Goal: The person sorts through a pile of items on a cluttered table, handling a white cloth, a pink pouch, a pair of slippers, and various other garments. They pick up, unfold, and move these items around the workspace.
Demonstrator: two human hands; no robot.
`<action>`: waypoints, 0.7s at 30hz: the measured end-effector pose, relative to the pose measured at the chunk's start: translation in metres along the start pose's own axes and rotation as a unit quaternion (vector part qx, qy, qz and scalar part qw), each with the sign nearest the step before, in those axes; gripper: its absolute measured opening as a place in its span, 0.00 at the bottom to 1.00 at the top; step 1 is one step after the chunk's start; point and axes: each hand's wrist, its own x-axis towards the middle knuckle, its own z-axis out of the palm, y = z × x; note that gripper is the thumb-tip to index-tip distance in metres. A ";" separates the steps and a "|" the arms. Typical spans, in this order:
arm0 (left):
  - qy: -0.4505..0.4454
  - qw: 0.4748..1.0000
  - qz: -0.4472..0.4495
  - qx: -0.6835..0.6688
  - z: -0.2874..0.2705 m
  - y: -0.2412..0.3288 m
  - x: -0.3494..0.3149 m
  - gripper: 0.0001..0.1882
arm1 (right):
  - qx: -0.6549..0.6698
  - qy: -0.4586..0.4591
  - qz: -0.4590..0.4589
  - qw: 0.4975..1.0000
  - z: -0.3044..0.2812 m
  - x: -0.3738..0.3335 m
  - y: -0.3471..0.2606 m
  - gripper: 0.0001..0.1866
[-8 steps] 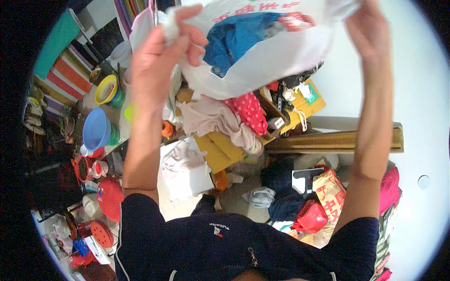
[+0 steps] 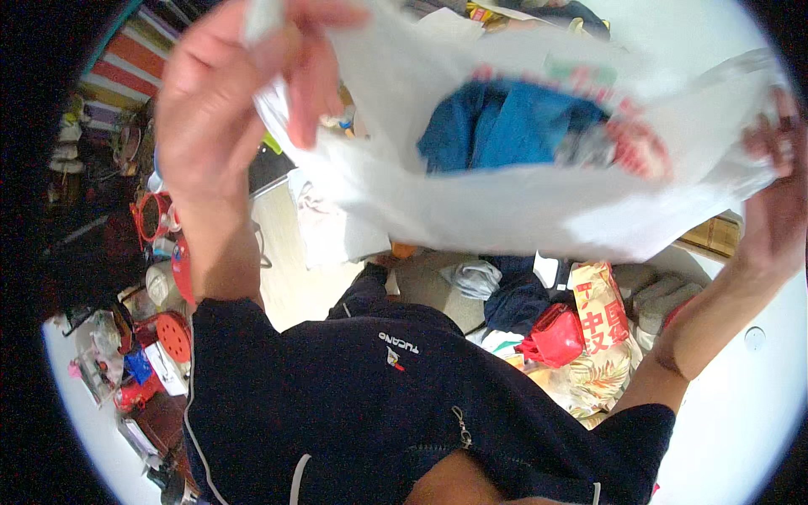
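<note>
A white plastic bag (image 2: pixel 505 210) with red and green print is stretched wide between my two raised hands. My left hand (image 2: pixel 219 101) pinches the bag's left edge between thumb and fingers. At the far right, my right hand (image 2: pixel 770 143) grips the opposite edge, its fingers partly blurred. Through the bag's mouth I see blue cloth (image 2: pixel 505 126) and, beside it, a red-and-white patterned piece (image 2: pixel 635 150). The bag hides much of the area behind it.
Below the bag lie a red shiny pouch (image 2: pixel 554 335), dark cloth (image 2: pixel 518 299), grey cloth (image 2: pixel 474 279) and a patterned bag (image 2: pixel 602 328). White cloth (image 2: pixel 328 223) lies left of centre. Red containers (image 2: pixel 174 337) and other household items crowd the left side.
The bag has come lower and closer, spread wider between my hands. My right hand has moved right and down, my left hand outward to the left. The view has shifted too.
</note>
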 end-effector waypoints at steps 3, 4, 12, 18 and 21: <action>-0.032 0.977 -0.186 -0.099 0.024 -0.018 -0.040 0.11 | -0.063 0.183 0.109 0.975 0.039 -0.054 0.058 0.16; -0.040 0.961 -0.268 -0.059 0.023 -0.022 -0.064 0.11 | -0.031 0.164 0.157 0.973 0.053 -0.061 0.096 0.15; -0.110 0.906 -0.403 -0.065 0.086 -0.093 -0.187 0.15 | -0.346 0.025 0.195 0.917 0.206 -0.145 0.239 0.23; 0.041 0.863 -0.467 -0.185 0.101 -0.117 -0.271 0.16 | -0.316 0.056 0.148 0.935 0.255 -0.185 0.287 0.30; 0.088 0.861 -0.446 -0.230 0.114 -0.113 -0.264 0.16 | -0.363 0.051 0.133 0.921 0.251 -0.178 0.283 0.29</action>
